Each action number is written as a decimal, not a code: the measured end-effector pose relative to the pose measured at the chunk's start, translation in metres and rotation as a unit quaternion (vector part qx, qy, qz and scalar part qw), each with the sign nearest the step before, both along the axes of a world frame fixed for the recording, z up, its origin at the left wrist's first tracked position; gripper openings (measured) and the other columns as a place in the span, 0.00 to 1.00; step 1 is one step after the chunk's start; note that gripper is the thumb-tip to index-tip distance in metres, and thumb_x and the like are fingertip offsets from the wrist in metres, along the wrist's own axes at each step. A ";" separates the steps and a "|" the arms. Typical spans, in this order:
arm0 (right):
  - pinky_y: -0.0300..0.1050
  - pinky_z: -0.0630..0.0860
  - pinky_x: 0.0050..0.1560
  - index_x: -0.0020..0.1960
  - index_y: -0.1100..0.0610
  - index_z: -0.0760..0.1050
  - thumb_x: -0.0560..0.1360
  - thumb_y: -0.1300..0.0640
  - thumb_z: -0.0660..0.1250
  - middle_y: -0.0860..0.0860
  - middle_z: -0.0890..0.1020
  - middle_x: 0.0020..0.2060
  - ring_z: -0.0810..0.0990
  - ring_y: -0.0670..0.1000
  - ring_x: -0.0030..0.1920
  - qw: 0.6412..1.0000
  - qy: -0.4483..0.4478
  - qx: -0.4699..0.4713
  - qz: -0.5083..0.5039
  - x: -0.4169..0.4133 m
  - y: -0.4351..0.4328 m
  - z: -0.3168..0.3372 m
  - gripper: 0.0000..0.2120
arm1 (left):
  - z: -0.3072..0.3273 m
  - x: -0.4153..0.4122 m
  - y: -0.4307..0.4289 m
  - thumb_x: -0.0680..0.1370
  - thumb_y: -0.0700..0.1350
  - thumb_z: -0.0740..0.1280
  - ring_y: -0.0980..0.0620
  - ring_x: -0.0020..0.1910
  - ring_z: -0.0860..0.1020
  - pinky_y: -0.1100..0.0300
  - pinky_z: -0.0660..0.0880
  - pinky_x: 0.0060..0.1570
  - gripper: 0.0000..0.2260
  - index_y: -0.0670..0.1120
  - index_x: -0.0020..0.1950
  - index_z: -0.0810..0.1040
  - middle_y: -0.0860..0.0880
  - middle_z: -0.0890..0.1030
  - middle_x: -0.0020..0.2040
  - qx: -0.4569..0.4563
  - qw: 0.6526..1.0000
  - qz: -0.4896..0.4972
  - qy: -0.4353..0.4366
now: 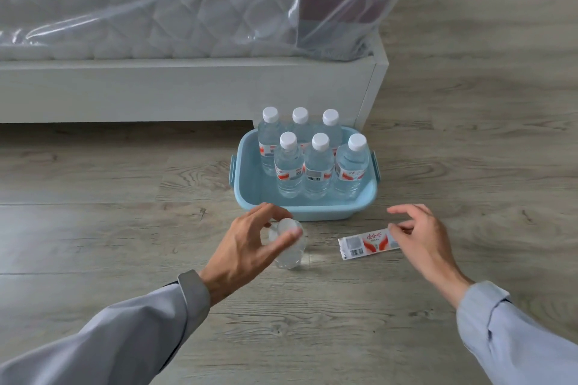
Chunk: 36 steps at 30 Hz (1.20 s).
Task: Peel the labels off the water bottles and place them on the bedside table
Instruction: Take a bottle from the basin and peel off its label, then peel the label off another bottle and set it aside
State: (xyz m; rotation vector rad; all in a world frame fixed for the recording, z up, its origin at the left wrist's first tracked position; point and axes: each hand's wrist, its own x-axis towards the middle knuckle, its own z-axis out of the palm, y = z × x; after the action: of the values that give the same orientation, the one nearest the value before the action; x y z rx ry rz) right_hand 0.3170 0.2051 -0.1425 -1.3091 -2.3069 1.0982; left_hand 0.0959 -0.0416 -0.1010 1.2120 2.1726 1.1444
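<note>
With one label (369,246) already off and lying flat on the floor (125,228), clamps left hand (247,247) around the bare bottle (289,248) by its cap; hovers right hand (416,234), fingers loosely apart, touching the label's end. Leaves six labelled bottles (317,166) waiting in the blue tub (247,187). Shows no bedside table yet.

rear bottles' (270,134) labels mostly hidden, peeled label (369,246) text illegible
</note>
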 end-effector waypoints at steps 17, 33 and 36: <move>0.28 0.78 0.44 0.53 0.56 0.84 0.75 0.69 0.73 0.44 0.83 0.53 0.86 0.41 0.43 0.987 0.135 -0.034 0.075 -0.085 -0.039 0.034 0.11 | -0.027 -0.083 0.112 0.79 0.51 0.76 0.69 0.52 0.77 0.80 0.69 0.49 0.11 0.49 0.60 0.84 0.57 0.77 0.53 0.052 0.991 0.123 0.017; 0.36 0.78 0.59 0.67 0.50 0.78 0.77 0.50 0.77 0.42 0.83 0.61 0.82 0.40 0.60 0.959 0.209 -0.101 0.164 -0.121 -0.057 0.119 0.20 | 0.148 -0.076 0.058 0.84 0.45 0.71 0.54 0.55 0.87 0.64 0.83 0.53 0.12 0.37 0.58 0.86 0.42 0.88 0.55 0.166 0.984 0.070 -0.001; 0.40 0.75 0.66 0.69 0.46 0.74 0.72 0.40 0.76 0.40 0.82 0.64 0.79 0.39 0.66 0.944 0.240 -0.100 0.203 -0.129 -0.066 0.150 0.29 | 0.182 -0.070 0.044 0.84 0.48 0.69 0.53 0.56 0.88 0.58 0.83 0.56 0.11 0.43 0.59 0.87 0.49 0.90 0.53 0.193 0.980 0.043 -0.014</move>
State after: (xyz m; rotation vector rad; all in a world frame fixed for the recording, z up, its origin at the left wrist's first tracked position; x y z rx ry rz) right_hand 0.1879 0.1391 0.0073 -0.5233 -2.1654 1.6056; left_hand 0.0257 0.0027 0.0807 1.2496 2.0580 1.6684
